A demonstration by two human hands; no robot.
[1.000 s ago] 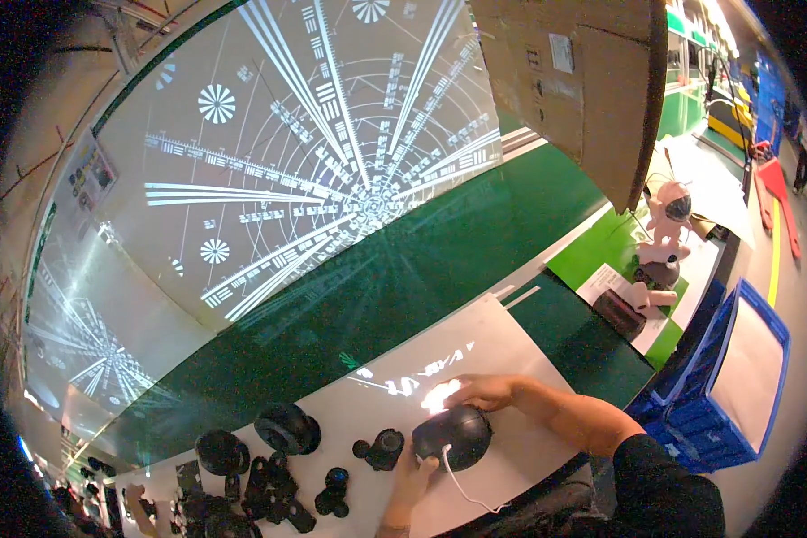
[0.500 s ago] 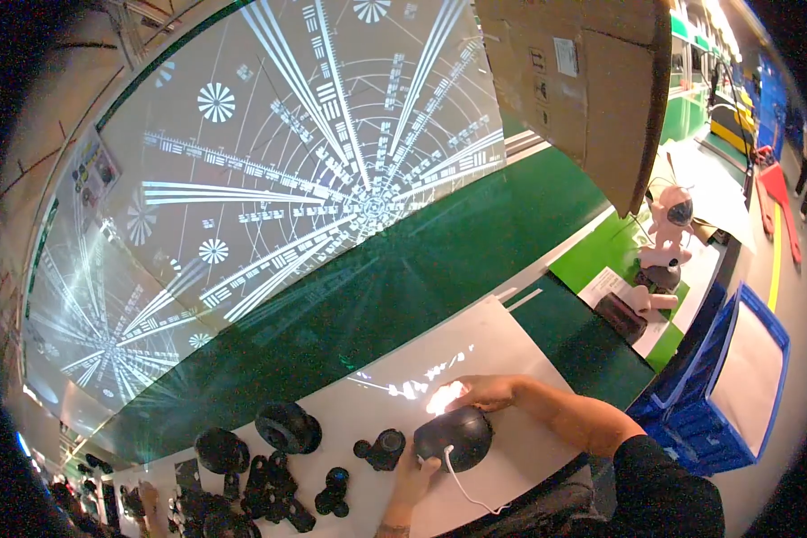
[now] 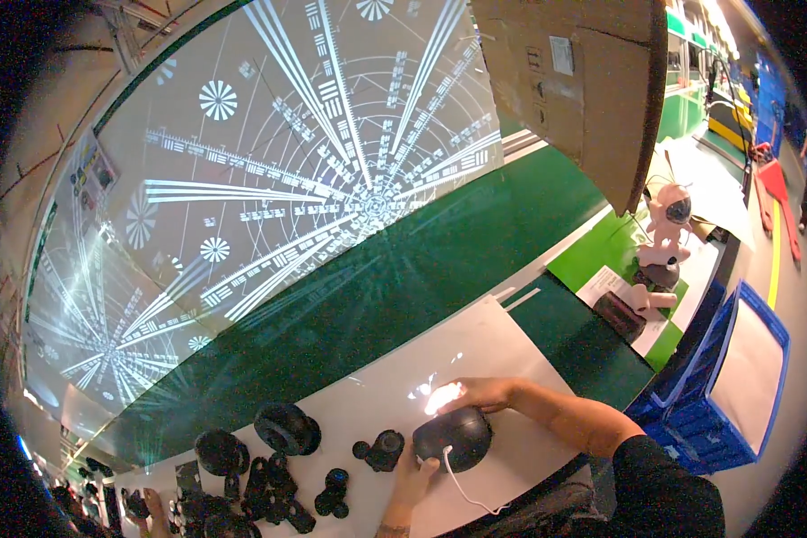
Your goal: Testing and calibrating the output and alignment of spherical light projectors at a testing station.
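A round black projector [image 3: 462,438] rests on the white board in front of me, a white cable [image 3: 458,480] running from its near side. My left hand [image 3: 412,477] grips its near left side, thumb against the casing. Over its far side curls my right hand [image 3: 486,394], beside a glaring patch of light; the glare hides some of its fingertips. Left of the projector lies a small black part with round lobes [image 3: 386,450]. Another such part [image 3: 334,493] sits closer to my left forearm.
Several black parts [image 3: 273,489] and round black housings [image 3: 287,429] crowd the left. Patterns shine on a large screen [image 3: 179,112] beyond the green surface [image 3: 511,211]. A cardboard box [image 3: 583,99], an astronaut figure [image 3: 668,215] and a blue crate [image 3: 722,394] stand right. Another person's hand [image 3: 157,511] shows lower left.
The bright streaks on the board beyond the projector have shrunk to a few spots. Both my hands keep their places on the projector. At lower left, the other person's hand has shifted slightly.
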